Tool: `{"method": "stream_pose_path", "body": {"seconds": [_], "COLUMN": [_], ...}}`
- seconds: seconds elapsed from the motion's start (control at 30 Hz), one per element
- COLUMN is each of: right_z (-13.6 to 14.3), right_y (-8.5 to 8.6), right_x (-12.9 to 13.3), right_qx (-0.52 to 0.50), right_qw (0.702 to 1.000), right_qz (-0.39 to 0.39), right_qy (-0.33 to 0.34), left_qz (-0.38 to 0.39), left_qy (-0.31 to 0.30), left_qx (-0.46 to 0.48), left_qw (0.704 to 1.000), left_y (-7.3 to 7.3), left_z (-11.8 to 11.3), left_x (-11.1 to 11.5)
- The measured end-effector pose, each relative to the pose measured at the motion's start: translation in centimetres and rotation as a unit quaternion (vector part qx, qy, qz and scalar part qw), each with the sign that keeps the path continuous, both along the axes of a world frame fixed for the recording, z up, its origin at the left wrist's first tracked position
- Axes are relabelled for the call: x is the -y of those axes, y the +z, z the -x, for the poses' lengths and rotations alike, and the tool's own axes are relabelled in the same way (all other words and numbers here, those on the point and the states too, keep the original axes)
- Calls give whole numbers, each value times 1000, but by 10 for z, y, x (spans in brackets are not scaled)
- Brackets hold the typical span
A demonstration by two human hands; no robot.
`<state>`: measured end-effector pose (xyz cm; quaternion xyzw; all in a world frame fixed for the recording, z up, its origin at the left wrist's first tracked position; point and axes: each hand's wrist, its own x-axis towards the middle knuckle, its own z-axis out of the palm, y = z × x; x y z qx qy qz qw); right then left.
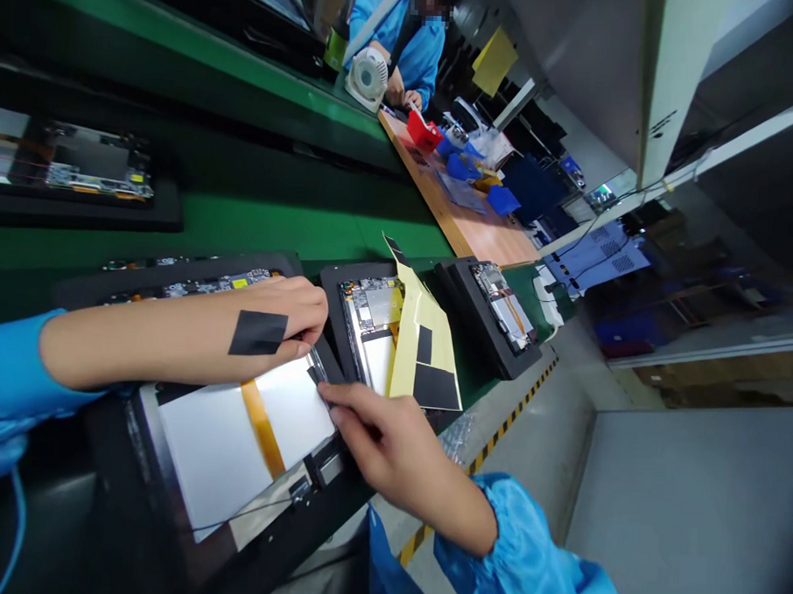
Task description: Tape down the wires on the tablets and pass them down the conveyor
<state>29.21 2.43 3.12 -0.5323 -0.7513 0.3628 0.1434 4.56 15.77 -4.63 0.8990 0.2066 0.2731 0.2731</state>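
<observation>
Satiny sleeve (526,552), hands (403,446), flat white panel (215,451)

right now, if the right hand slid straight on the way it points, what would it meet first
Most likely the left hand, around its wrist near the black patch; the right hand points that way over the white panel. Depth is unclear, so it might slip underneath.

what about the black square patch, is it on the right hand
No, the black patch sits on the left hand, near the wrist.
</observation>
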Motion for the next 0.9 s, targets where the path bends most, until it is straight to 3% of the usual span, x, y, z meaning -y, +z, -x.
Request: {"method": "stream_pose_path", "body": {"seconds": [0.37,0.5,0.63,0.8,0.9], "right_z": [-7,-13,0,5,-1], "right_y": [11,14,8,5,6], "right_x": [-4,2,-8,-16,-13], "right_qx": [9,-4,6,101,94], "right_qw": [997,996,997,994,995], "right_qz": [60,82,65,19,-4], "right_qy": [41,22,32,47,39], "left_qz": [5,1,11,7,10], "left_qy": [-18,-11,-7,-21,-17], "left_qx": [-16,1,0,4,-4], "left_qw": [1000,1000,1000,1000,1000], "left_y": [23,13,2,4,7], "left_z": [0,0,1,4,4], "left_x": [2,1,-1,-2,-2]}}
